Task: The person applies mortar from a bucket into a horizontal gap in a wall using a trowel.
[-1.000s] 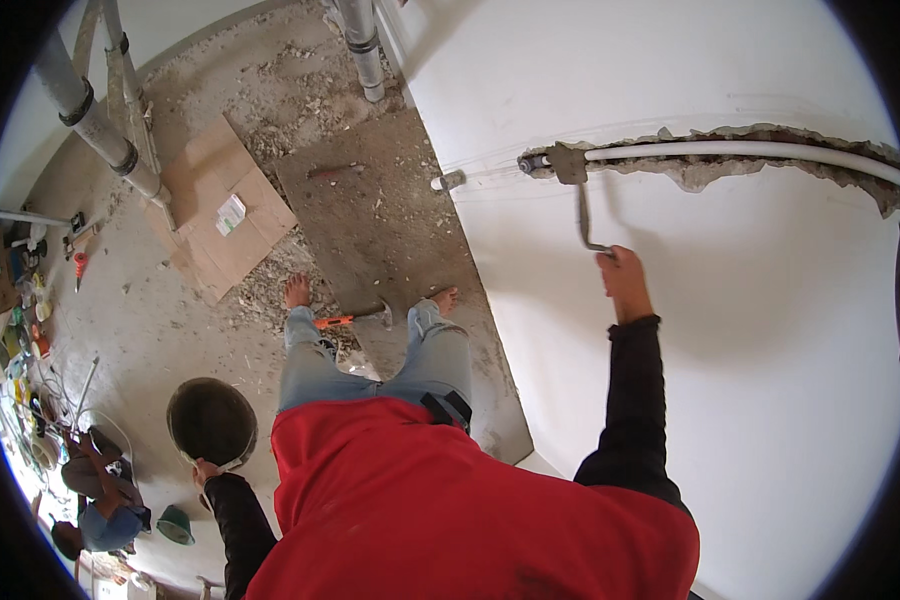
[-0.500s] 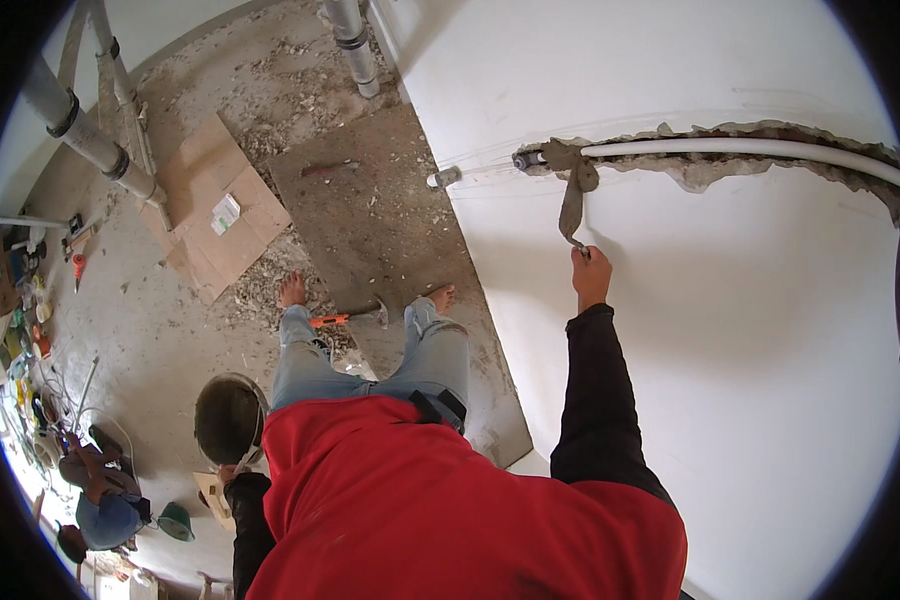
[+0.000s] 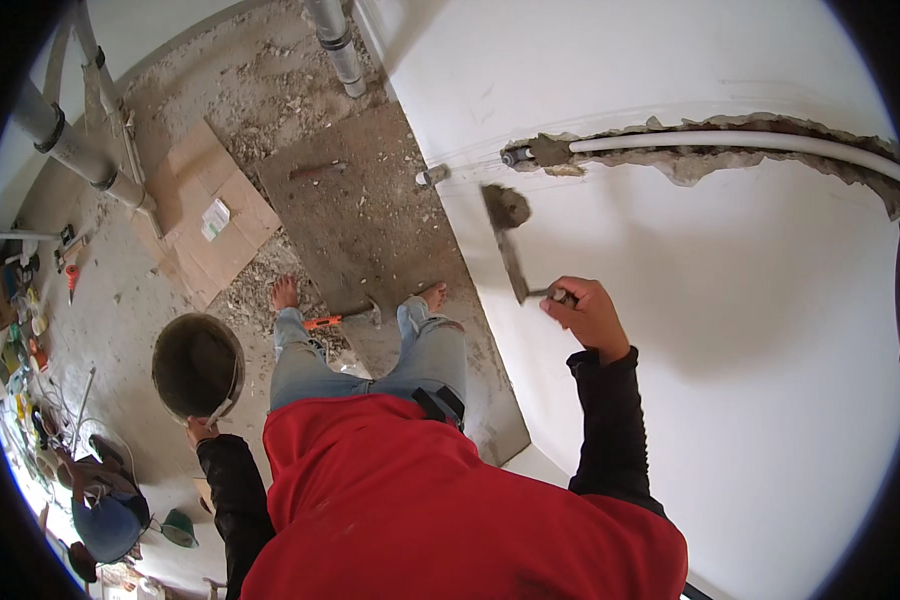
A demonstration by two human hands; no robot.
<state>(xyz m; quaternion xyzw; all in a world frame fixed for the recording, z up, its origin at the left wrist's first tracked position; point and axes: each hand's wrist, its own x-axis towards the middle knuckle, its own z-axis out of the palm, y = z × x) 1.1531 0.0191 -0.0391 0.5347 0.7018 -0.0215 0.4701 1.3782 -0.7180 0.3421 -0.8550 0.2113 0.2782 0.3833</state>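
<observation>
My right hand [image 3: 582,310] grips the handle of a metal trowel [image 3: 512,260], its long blade carrying grey mortar and held over the white wall [image 3: 730,330]. Above it, a ragged horizontal channel [image 3: 650,162] holds a white pipe [image 3: 750,141], with a grey patch of mortar [image 3: 550,150] near its left-end fitting [image 3: 516,156]. My left hand [image 3: 200,430] is closed on the handle of a dark bucket [image 3: 192,365] at the lower left.
Grey poles [image 3: 85,145] rise at upper left beside cardboard [image 3: 215,190]. A dusty board [image 3: 350,210], rubble [image 3: 260,280] and a hammer [image 3: 355,318] lie around my bare feet. At far left, a person in blue [image 3: 105,525] is among scattered tools and a green bucket [image 3: 178,528].
The trowel has moved from the channel down and to the left, and my right hand has lowered slightly. Mortar now sits at the pipe's left end. The dark bucket has shifted about and now sits higher.
</observation>
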